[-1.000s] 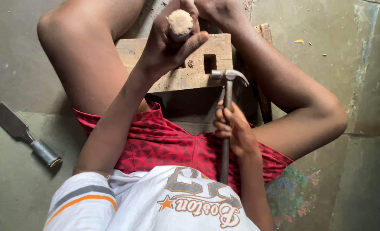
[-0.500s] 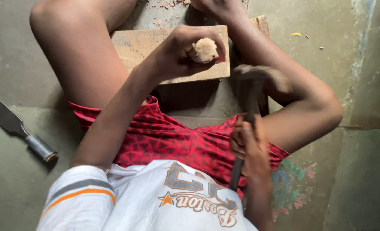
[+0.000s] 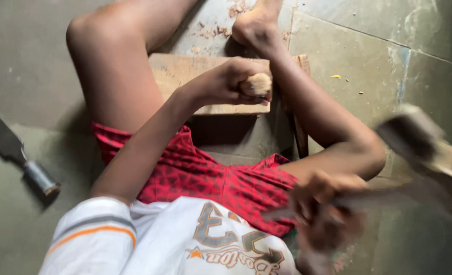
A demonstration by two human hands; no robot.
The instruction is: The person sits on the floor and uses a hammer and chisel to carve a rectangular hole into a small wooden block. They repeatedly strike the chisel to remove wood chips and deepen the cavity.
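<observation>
**Head view: seated person with hammer and wooden piece**

Head view, nearest edge: the right hand [image 3: 323,203], motion-blurred, has its grip closed around the handle of a hammer [image 3: 424,145], whose blurred head is out to the right above the floor. Farther off, the left hand [image 3: 233,81] has its grip closed on a small pale wooden piece [image 3: 257,84], pressed onto a wooden block [image 3: 182,69] lying between the legs. Left of the thigh, a chisel [image 3: 19,155] lies on the concrete floor [image 3: 27,61].
</observation>
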